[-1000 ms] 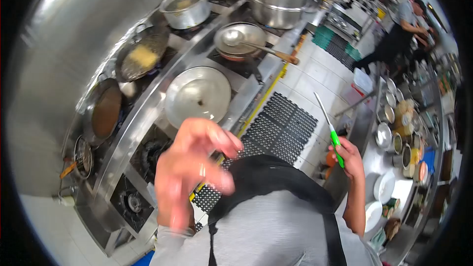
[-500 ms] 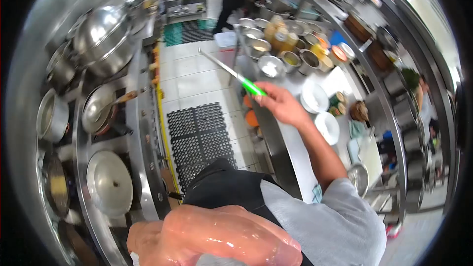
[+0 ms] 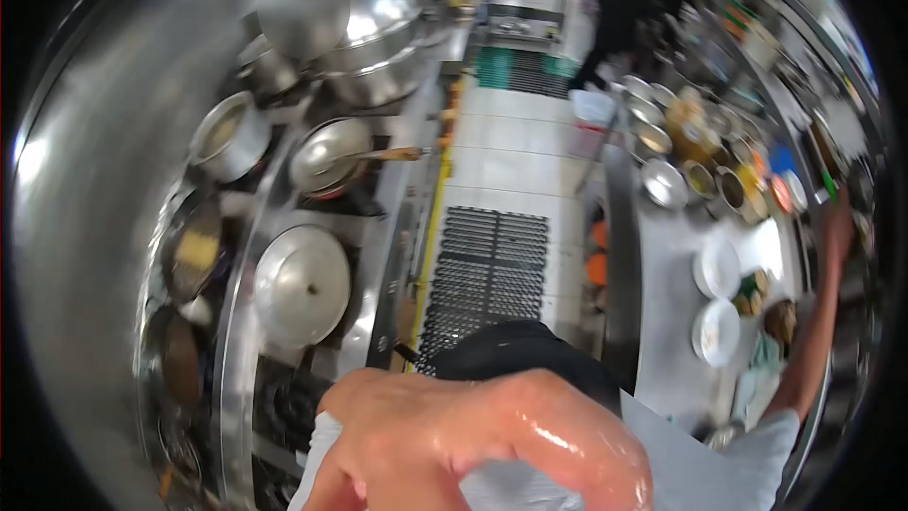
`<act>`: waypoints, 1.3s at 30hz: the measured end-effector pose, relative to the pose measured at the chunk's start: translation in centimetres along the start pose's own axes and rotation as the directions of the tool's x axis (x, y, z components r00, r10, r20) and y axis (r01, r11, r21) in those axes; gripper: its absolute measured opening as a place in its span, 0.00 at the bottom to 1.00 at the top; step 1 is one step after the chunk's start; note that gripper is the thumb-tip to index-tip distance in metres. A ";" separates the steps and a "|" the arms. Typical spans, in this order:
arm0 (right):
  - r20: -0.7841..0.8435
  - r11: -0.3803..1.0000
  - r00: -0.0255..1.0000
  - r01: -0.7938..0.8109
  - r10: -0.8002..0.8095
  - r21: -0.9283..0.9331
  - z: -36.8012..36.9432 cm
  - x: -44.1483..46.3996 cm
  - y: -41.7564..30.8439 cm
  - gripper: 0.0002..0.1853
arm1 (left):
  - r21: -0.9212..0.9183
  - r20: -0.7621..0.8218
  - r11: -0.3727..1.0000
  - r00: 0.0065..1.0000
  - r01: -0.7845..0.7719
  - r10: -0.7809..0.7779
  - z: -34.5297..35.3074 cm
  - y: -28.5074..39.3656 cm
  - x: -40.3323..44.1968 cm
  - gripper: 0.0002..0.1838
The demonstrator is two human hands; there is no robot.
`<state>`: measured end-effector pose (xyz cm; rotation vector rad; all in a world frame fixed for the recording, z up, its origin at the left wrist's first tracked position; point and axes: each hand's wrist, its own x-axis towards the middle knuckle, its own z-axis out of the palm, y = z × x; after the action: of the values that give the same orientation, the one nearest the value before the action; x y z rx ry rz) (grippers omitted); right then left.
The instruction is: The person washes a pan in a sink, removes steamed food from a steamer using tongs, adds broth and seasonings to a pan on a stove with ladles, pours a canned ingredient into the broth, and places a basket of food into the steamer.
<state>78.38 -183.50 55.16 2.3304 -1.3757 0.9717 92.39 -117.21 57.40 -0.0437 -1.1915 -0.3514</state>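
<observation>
My left hand (image 3: 445, 426) looms large and wet at the bottom, close to the camera. Its fingers are bent and apart, with nothing visible between them; some fingertips are cut off by the frame edge. Far to the right, my right arm stretches to the metal shelving. There my right hand (image 3: 838, 222), small and blurred, is closed on a slim green-handled tool (image 3: 829, 185). Only the green handle shows clearly; its long metal shaft is hard to make out against the shelf.
Left is a stove with a lidded pan (image 3: 303, 289), a wok with a wooden-handled ladle (image 3: 392, 154) and several pots. Right, a steel counter (image 3: 662, 312) bears white bowls (image 3: 717, 333) and several sauce containers (image 3: 695, 128). A black mat (image 3: 487, 270) lies between; another person (image 3: 615, 19) stands beyond.
My right hand has swung right, carrying the green-handled tool from over the counter edge to the shelving. The view has turned left. My left hand's fingers have spread further apart.
</observation>
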 end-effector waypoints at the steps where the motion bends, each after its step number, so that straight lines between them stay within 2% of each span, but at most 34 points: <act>1: -0.101 0.958 0.954 0.272 -0.281 -0.095 1.4 1.5 3.3 0.23 | 0.097 0.090 0.993 0.993 0.073 -0.082 -1.1 2.0 0.6 0.25; 2: 0.104 0.974 0.979 0.189 -0.176 -0.126 3.1 2.7 6.4 0.21 | 0.217 0.033 0.965 0.987 0.148 -0.158 -1.4 3.8 0.0 0.29; 4: 0.081 0.961 0.978 0.204 -0.192 -0.188 5.2 3.6 9.1 0.19 | 0.381 -0.061 0.904 0.981 0.195 -0.186 -3.3 4.2 -1.5 0.38; 6: 0.147 0.941 0.976 0.198 -0.163 -0.273 5.1 3.1 9.0 0.19 | 0.491 -0.213 0.779 0.921 0.389 -0.326 -5.8 4.4 -4.2 0.42; 7: 0.181 0.928 0.973 0.195 -0.143 -0.318 5.5 3.2 9.4 0.19 | 0.504 -0.345 0.635 0.810 0.586 -0.474 -6.8 5.1 -6.0 0.41; 9: 0.059 0.933 0.971 0.239 -0.232 -0.267 5.1 3.1 8.6 0.19 | 0.512 -0.574 0.405 0.652 0.758 -0.495 -9.8 3.8 -12.2 0.34; 11: -0.065 0.935 0.952 0.277 -0.298 -0.221 4.4 2.5 8.2 0.20 | 0.379 -0.818 0.083 0.375 0.922 -0.436 -12.4 1.9 -21.1 0.33; 12: -0.129 0.934 0.936 0.298 -0.327 -0.199 4.1 2.2 7.8 0.20 | 0.488 -0.814 -0.177 0.373 0.855 -0.445 -14.0 1.6 -29.1 0.31; 13: -0.201 0.931 0.914 0.320 -0.352 -0.175 3.8 2.0 7.0 0.20 | 0.561 -0.810 -0.419 0.371 0.713 -0.454 -15.5 1.3 -36.9 0.29; 14: -0.244 0.930 0.898 0.343 -0.366 -0.134 3.8 1.8 5.9 0.20 | 0.372 -0.858 -0.566 0.039 0.736 -0.513 -17.1 1.1 -46.4 0.27; 15: -0.287 0.927 0.881 0.364 -0.375 -0.093 3.8 1.1 4.6 0.20 | 0.378 -0.906 -0.554 0.173 0.742 -0.387 -15.0 1.6 -58.8 0.23; 16: -0.327 0.924 0.868 0.377 -0.375 -0.058 3.6 -0.3 3.2 0.21 | 0.095 -0.917 -0.622 -0.175 0.777 -0.358 -12.8 3.6 -59.1 0.23; 17: -0.297 0.890 0.871 0.441 -0.392 0.119 1.5 -3.1 -0.5 0.21 | -0.079 -0.877 -0.648 -0.361 0.758 -0.316 -11.9 4.6 -57.7 0.23; 18: -0.274 0.832 0.868 0.483 -0.414 0.273 0.2 -5.6 -4.9 0.21 | -0.187 -0.848 -0.642 -0.452 0.743 -0.277 -11.2 5.4 -57.6 0.23; 19: -0.049 0.684 0.980 0.169 -0.192 0.710 2.5 -7.9 -6.5 0.21 | -0.269 -0.830 -0.626 -0.506 0.732 -0.235 -10.8 6.2 -57.3 0.23; 20: 0.149 0.596 0.971 -0.008 -0.189 0.803 3.5 -11.1 -9.8 0.20 | -0.336 -0.817 -0.598 -0.541 0.728 -0.199 -10.6 6.9 -56.9 0.23; 21: 0.353 0.523 0.887 -0.158 -0.298 0.838 4.5 -15.2 -13.8 0.19 | -0.394 -0.806 -0.566 -0.568 0.724 -0.166 -10.7 7.2 -56.1 0.23; 22: 0.536 0.475 0.724 -0.322 -0.434 0.819 5.7 -19.1 -16.4 0.17 | -0.437 -0.799 -0.528 -0.584 0.728 -0.144 -11.3 6.9 -54.7 0.23; 23: 0.648 0.433 0.498 -0.487 -0.576 0.759 7.0 -23.3 -19.3 0.16 | -0.472 -0.793 -0.499 -0.597 0.727 -0.120 -11.2 7.1 -53.9 0.23; 24: 0.676 0.422 0.273 -0.608 -0.685 0.673 8.3 -27.2 -21.9 0.15 | -0.502 -0.789 -0.465 -0.606 0.729 -0.100 -11.3 7.2 -53.6 0.23; 25: 0.645 0.441 0.082 -0.664 -0.760 0.604 9.5 -30.5 -24.6 0.14 | -0.519 -0.790 -0.437 -0.608 0.735 -0.085 -11.5 7.1 -53.1 0.23; 26: 0.585 0.434 -0.016 -0.687 -0.811 0.583 12.6 -33.8 -27.3 0.18 | -0.534 -0.790 -0.409 -0.609 0.740 -0.070 -12.0 7.0 -52.5 0.23; 29: 0.425 0.499 -0.274 -0.598 -0.863 0.627 11.1 -28.4 -36.1 0.17 | -0.532 -0.797 -0.371 -0.598 0.761 -0.084 -14.2 6.0 -50.8 0.23; 30: 0.274 0.294 -0.122 -0.554 -0.954 0.779 14.3 -28.4 -38.7 0.16 | -0.527 -0.799 -0.356 -0.593 0.772 -0.104 -15.5 5.4 -50.2 0.24; 31: 0.363 0.314 -0.045 -0.608 -0.931 0.729 14.3 -25.7 -41.8 0.16 | -0.516 -0.804 -0.340 -0.581 0.787 -0.125 -17.1 4.9 -49.5 0.24; 34: 0.310 -0.022 0.407 -0.634 -0.859 0.773 14.2 -16.2 -48.7 0.15 | -0.464 -0.833 -0.268 -0.519 0.844 -0.192 -23.1 3.6 -47.6 0.24; 37: 0.398 -0.211 0.577 -0.719 -0.713 0.663 13.3 -6.4 -51.7 0.15 | -0.384 -0.867 -0.180 -0.421 0.906 -0.267 -30.3 2.7 -44.4 0.24; 39: 0.418 -0.148 0.649 -0.634 -0.636 0.759 15.4 -2.5 -52.7 0.19 | -0.334 -0.885 -0.093 -0.346 0.938 -0.312 -34.9 2.0 -42.0 0.24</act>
<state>128.76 -162.84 47.57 4.6048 -0.2737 1.3607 110.89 -112.66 6.20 1.6685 0.1463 -1.0563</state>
